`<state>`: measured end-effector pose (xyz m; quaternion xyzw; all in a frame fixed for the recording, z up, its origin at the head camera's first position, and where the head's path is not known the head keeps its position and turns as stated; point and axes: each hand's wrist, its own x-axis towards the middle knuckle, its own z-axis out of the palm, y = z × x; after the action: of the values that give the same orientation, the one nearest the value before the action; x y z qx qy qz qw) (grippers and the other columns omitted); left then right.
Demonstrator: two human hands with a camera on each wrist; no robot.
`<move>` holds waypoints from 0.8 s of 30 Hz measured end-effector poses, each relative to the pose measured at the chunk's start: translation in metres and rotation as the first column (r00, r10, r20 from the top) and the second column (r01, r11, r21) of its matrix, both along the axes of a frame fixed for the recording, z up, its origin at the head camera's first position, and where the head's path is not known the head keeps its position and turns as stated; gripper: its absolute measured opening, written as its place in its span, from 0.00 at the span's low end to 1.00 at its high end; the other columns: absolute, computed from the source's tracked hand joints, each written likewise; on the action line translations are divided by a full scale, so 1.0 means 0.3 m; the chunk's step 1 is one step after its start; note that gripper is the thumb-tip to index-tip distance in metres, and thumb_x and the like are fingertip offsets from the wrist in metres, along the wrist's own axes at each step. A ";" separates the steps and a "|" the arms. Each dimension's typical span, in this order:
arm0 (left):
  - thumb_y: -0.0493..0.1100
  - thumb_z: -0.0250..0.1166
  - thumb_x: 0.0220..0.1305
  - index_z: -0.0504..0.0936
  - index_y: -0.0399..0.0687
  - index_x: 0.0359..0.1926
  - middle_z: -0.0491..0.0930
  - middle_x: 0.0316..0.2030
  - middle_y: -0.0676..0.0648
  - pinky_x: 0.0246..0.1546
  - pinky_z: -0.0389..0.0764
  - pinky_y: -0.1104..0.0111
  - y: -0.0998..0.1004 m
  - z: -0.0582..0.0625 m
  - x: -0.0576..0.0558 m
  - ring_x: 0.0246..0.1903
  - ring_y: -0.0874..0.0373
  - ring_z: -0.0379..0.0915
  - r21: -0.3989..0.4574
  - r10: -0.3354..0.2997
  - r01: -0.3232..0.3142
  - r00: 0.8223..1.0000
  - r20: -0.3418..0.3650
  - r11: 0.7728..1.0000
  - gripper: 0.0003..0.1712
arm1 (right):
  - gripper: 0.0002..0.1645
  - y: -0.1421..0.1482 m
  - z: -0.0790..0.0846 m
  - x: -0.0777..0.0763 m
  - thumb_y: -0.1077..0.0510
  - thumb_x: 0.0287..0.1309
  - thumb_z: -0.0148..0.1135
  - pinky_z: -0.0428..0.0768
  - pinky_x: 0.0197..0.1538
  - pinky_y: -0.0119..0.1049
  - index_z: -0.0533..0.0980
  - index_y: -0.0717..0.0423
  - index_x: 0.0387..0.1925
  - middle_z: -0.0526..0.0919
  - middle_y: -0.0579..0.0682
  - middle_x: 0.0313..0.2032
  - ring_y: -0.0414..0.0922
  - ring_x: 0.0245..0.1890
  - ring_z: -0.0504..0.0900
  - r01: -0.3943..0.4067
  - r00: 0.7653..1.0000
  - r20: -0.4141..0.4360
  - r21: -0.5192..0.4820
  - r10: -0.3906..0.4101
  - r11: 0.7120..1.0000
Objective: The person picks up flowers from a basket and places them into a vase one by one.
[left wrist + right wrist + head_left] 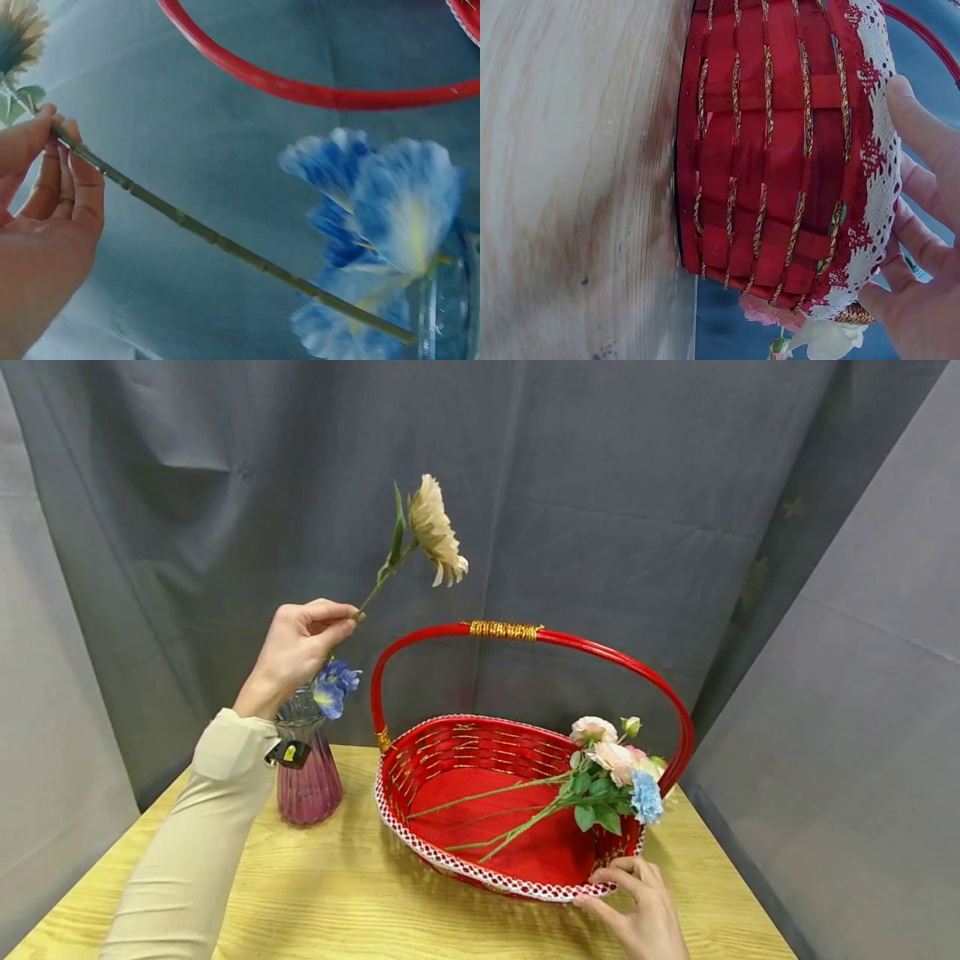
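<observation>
My left hand [303, 647] pinches the green stem of a cream flower [437, 531] between thumb and fingertips, high above the table. In the left wrist view the stem [217, 238] slants down, its lower end in front of a blue flower [409, 202] beside the glass. That flower leans out of a ribbed pink-purple glass vase [309, 785], partly hidden behind my left wrist. At the near right rim of a red woven basket [480, 810], my right hand [641, 906] grips the white lace edge [881, 142], thumb outside and fingers over the inner side.
Pale pink flowers [611, 760] and a light blue one [647, 797] lie at the basket's right end, stems across its floor. A tall red handle [600, 652] arches over the basket. Grey curtains [600, 485] stand behind the wooden table [337, 893].
</observation>
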<state>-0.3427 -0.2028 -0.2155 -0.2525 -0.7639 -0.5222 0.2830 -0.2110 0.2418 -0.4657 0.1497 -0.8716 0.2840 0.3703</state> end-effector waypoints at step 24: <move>0.30 0.63 0.64 0.83 0.26 0.46 0.82 0.39 0.29 0.32 0.71 0.86 -0.150 -0.206 -0.115 0.29 0.78 0.73 0.016 0.249 -0.249 0.968 -0.023 0.968 0.12 | 0.22 0.003 0.001 -0.003 0.57 0.20 0.86 0.65 0.40 0.24 0.83 0.44 0.24 0.76 0.37 0.32 0.35 0.36 0.69 -0.018 1.000 -0.019 0.007 0.018 1.000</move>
<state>-0.3773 -0.2477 -0.2772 -0.1593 -0.7824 -0.4844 0.3576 -0.2120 0.2427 -0.4654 0.1614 -0.8678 0.2827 0.3754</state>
